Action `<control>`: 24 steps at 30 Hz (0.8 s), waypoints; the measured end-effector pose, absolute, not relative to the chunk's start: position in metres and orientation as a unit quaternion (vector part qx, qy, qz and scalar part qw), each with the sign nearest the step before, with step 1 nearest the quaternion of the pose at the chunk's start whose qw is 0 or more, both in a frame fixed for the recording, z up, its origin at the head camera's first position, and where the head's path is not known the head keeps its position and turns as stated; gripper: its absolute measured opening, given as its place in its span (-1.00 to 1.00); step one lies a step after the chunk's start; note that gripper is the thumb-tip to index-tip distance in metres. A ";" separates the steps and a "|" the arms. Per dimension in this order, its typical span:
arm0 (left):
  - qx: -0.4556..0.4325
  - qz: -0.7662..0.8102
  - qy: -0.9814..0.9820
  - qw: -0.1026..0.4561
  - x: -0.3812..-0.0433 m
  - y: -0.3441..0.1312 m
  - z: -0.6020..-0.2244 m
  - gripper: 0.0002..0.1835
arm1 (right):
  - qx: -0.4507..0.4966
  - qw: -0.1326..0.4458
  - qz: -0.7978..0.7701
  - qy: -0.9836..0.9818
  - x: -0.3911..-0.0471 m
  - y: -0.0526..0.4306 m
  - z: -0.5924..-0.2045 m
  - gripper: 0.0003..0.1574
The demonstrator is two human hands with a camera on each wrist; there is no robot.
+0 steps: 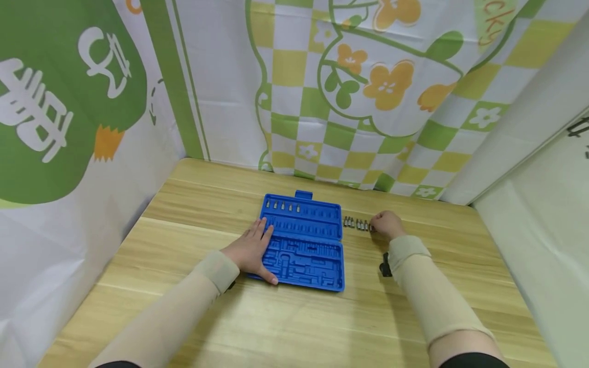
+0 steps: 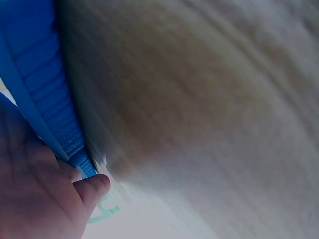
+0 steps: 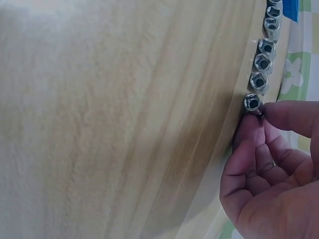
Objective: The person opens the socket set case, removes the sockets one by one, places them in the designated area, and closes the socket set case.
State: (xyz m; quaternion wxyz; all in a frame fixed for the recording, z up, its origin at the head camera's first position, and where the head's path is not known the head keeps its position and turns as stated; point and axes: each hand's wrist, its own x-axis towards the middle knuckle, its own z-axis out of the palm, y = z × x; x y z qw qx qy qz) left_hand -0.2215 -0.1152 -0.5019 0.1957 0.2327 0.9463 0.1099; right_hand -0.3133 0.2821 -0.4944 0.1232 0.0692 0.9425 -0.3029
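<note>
An unfolded blue plastic tool case (image 1: 303,239) lies on the wooden table, its moulded slots facing up. Several small metal bits (image 1: 282,205) stand in a line at the left of its top row. My left hand (image 1: 248,250) rests spread on the case's left side, thumb at the front edge and fingers over the slots. To the right of the case, several silver sockets (image 1: 356,224) lie in a row. At that row's far right end, my right hand (image 1: 387,225) pinches a socket (image 3: 253,102) between thumb and fingertips; its hollow end shows in the right wrist view.
The light wooden table (image 1: 193,317) extends around the case on all sides. A printed green, yellow and white cloth (image 1: 359,128) hangs along the back edge, with white cloth (image 1: 50,255) at the left. The case's latch tab (image 1: 303,194) sticks out at the back.
</note>
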 end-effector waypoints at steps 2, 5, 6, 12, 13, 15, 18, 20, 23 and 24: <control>0.232 0.111 0.946 0.196 -0.222 -0.116 -0.502 0.59 | 0.066 0.121 -0.297 0.945 -0.314 0.282 -0.494 -0.72; 0.233 0.114 0.946 0.196 -0.222 -0.116 -0.502 0.59 | 0.068 0.121 -0.290 0.947 -0.313 0.281 -0.493 -0.73; 0.235 0.114 0.945 0.195 -0.222 -0.116 -0.501 0.59 | 0.068 0.121 -0.289 0.947 -0.313 0.281 -0.492 -0.72; 0.239 0.119 0.944 0.194 -0.223 -0.118 -0.500 0.59 | 0.081 0.123 -0.304 0.941 -0.312 0.280 -0.493 -0.68; 0.239 0.121 0.943 0.196 -0.223 -0.118 -0.500 0.58 | 0.085 0.125 -0.311 0.938 -0.312 0.280 -0.493 -0.65; 0.237 0.123 0.943 0.200 -0.223 -0.118 -0.499 0.58 | 0.090 0.125 -0.324 0.933 -0.311 0.279 -0.493 -0.58; 0.235 0.130 0.942 0.203 -0.223 -0.117 -0.498 0.57 | 0.088 0.122 -0.326 0.933 -0.309 0.281 -0.490 -0.57; 0.235 0.135 0.941 0.202 -0.222 -0.117 -0.498 0.57 | 0.085 0.116 -0.322 0.936 -0.309 0.281 -0.488 -0.63; 0.238 0.139 0.940 0.201 -0.221 -0.117 -0.500 0.58 | 0.092 0.104 -0.315 0.939 -0.311 0.278 -0.484 -0.69; 0.239 0.138 0.940 0.201 -0.221 -0.118 -0.501 0.58 | 0.095 0.099 -0.319 0.938 -0.312 0.274 -0.483 -0.71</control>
